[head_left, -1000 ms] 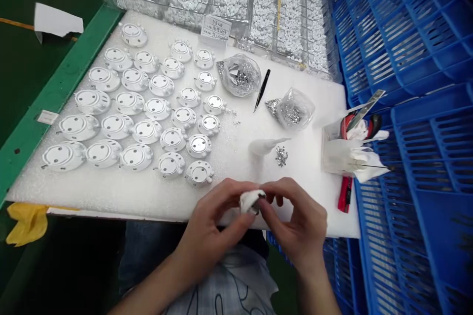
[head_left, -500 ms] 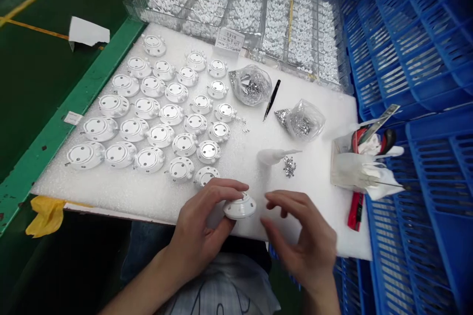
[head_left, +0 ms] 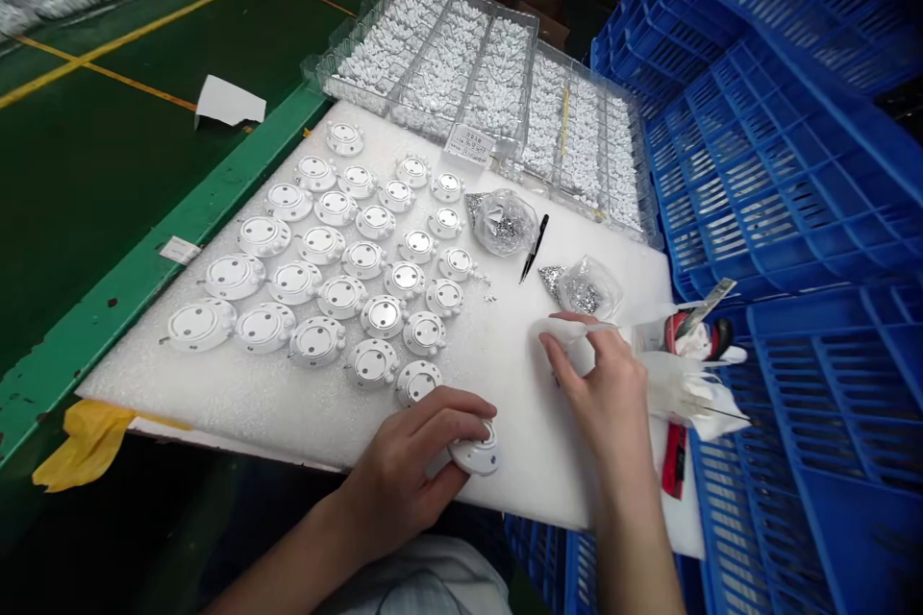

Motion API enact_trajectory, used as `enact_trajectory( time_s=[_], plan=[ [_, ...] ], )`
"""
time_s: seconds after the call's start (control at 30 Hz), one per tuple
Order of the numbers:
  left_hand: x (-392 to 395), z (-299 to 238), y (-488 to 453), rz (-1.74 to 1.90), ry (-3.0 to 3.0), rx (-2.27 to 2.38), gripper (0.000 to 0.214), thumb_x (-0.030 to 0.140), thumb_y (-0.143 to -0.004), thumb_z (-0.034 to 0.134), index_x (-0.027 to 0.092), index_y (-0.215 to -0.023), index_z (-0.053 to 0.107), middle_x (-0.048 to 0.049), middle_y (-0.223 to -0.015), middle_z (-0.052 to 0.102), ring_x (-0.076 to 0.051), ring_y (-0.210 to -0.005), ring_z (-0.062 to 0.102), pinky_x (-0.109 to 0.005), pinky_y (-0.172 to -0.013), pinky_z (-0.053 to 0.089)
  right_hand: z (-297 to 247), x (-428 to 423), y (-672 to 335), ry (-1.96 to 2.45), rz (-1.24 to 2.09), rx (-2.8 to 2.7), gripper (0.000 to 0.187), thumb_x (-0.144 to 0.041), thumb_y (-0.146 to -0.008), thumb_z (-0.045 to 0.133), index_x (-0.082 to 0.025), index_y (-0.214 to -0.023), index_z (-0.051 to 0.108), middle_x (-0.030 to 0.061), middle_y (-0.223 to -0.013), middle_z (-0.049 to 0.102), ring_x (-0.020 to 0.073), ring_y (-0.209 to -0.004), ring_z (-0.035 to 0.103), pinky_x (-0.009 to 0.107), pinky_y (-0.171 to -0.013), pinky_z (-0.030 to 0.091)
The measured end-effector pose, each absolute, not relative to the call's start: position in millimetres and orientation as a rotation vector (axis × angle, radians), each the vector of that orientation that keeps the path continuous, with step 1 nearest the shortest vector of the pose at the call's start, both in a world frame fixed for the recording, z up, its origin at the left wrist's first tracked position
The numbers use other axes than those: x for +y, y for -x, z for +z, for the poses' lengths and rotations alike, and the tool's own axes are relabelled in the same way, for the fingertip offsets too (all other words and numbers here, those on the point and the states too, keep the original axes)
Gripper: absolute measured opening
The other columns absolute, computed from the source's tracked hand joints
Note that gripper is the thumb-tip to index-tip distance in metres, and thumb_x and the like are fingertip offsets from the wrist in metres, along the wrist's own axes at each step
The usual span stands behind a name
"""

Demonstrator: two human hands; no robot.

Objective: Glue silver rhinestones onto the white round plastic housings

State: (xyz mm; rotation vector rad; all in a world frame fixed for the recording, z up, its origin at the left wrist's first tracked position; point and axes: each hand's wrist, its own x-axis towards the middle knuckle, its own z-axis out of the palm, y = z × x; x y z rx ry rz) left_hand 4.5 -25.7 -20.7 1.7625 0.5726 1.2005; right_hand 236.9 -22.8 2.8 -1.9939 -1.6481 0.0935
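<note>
My left hand [head_left: 411, 466] rests on the white foam sheet [head_left: 216, 389] near its front edge, fingers closed round a round white plastic part [head_left: 477, 454]. My right hand [head_left: 602, 384] has reached forward to a small white squeeze bottle [head_left: 561, 331] lying on the foam, and its fingers curl over the bottle. Several matching round white parts [head_left: 321, 274] lie in rows on the left half of the foam.
Two clear bags of small metal pieces [head_left: 505, 221] [head_left: 587, 286] and black tweezers [head_left: 535, 247] lie mid-sheet. Clear compartment trays of tiny white parts [head_left: 461, 67] stand at the back. A clear tub of tools [head_left: 685, 346] and stacked blue crates [head_left: 793, 211] are on the right; a green table edge [head_left: 144, 259] runs left.
My right hand left the round part and moved forward to the squeeze bottle. My left hand lowered the part onto the foam. The view tilted up.
</note>
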Motion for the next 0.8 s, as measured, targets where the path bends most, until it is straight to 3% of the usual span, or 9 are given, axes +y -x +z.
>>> enact_trajectory(
  time_s=[0.1,0.17,0.27,0.33,0.4,0.5,0.6,0.7,0.8],
  plan=[
    [-24.6,-20.9,-3.2,1.23,-1.712,0.565,0.034,-0.005,-0.083,0.056,0.019,-0.105,0.063,-0.0109,-0.108,0.075,-0.019,-0.096,0.074,-0.027,-0.084,0.061,4.1,-20.9,-243.9,2.059,0.116,-1.604,0.028,-0.045,-0.09,0.066,-0.021,-0.104,0.071,0.0097,-0.11,0.075,0.0265,-0.099,0.069,0.042,-0.088,0.051],
    [-24.1,-19.8,-2.8,1.237,-1.697,0.573,0.033,-0.006,-0.083,0.057,0.019,-0.105,0.063,-0.0108,-0.106,0.075,-0.019,-0.094,0.074,-0.027,-0.083,0.061,10.8,-26.3,-241.8,2.079,0.101,-1.572,0.037,-0.046,-0.088,0.07,-0.021,-0.115,0.069,0.0093,-0.112,0.074,0.0258,-0.098,0.069,0.041,-0.088,0.05],
    [-23.8,-18.5,-2.9,1.247,-1.683,0.576,0.033,-0.006,-0.082,0.059,0.018,-0.104,0.064,-0.0111,-0.103,0.075,-0.019,-0.093,0.074,-0.026,-0.082,0.061,30.7,-41.0,-227.5,2.009,-0.11,-1.429,0.046,-0.044,-0.086,0.076,-0.022,-0.126,0.065,0.0071,-0.109,0.073,0.0217,-0.09,0.068,0.035,-0.077,0.049],
    [-23.8,-18.7,-3.2,1.273,-1.679,0.562,0.033,-0.006,-0.081,0.059,0.018,-0.104,0.064,-0.0115,-0.103,0.075,-0.019,-0.093,0.075,-0.026,-0.081,0.062,44.4,-46.7,-212.4,1.929,-0.235,-1.423,0.028,-0.036,-0.091,0.072,-0.024,-0.116,0.069,0.0034,-0.096,0.071,0.0163,-0.076,0.064,0.03,-0.066,0.046],
    [-24.0,-19.6,-3.6,1.29,-1.683,0.556,0.033,-0.006,-0.082,0.059,0.018,-0.104,0.064,-0.0117,-0.103,0.076,-0.02,-0.092,0.075,-0.026,-0.08,0.062,51.9,-43.1,-195.8,1.9,-0.123,-1.651,0.014,-0.027,-0.097,0.063,-0.024,-0.108,0.07,0.0019,-0.09,0.07,0.0132,-0.068,0.062,0.027,-0.06,0.047],
    [-24.5,-20.8,-3.8,1.31,-1.688,0.555,0.031,-0.005,-0.082,0.059,0.017,-0.103,0.064,-0.0116,-0.102,0.076,-0.02,-0.091,0.075,-0.027,-0.08,0.062,47.5,-22.2,-175.4,1.94,0.053,-2.015,0.034,-0.014,-0.1,0.042,-0.019,-0.125,0.064,0.0107,-0.114,0.071,0.017,-0.074,0.067,0.03,-0.058,0.05],
    [-24.9,-21.3,-4.0,1.318,-1.679,0.56,0.031,-0.005,-0.082,0.059,0.018,-0.103,0.064,-0.0114,-0.101,0.076,-0.02,-0.091,0.075,-0.027,-0.08,0.063,34.2,-0.7,-165.2,2.189,0.044,-2.164,0.052,-0.005,-0.094,0.035,-0.013,-0.143,0.051,0.0196,-0.134,0.062,0.0177,-0.067,0.066,0.031,-0.048,0.043],
    [-24.9,-21.4,-4.2,1.328,-1.67,0.554,0.03,-0.005,-0.082,0.06,0.018,-0.102,0.063,-0.0121,-0.101,0.076,-0.02,-0.092,0.075,-0.027,-0.08,0.063,26.9,5.9,-163.5,2.323,0.022,-2.178,0.051,-0.004,-0.093,0.035,-0.012,-0.14,0.054,0.0191,-0.131,0.062,0.0144,-0.06,0.062,0.029,-0.044,0.037],
    [-24.7,-21.1,-3.8,1.328,-1.674,0.553,0.03,-0.005,-0.082,0.059,0.018,-0.102,0.063,-0.0119,-0.1,0.076,-0.02,-0.091,0.075,-0.028,-0.08,0.063,28.5,-2.1,-166.7,2.263,0.057,-2.114,0.041,-0.007,-0.095,0.038,-0.015,-0.127,0.063,0.014,-0.117,0.066,0.0141,-0.062,0.062,0.028,-0.049,0.04]
  ],
)
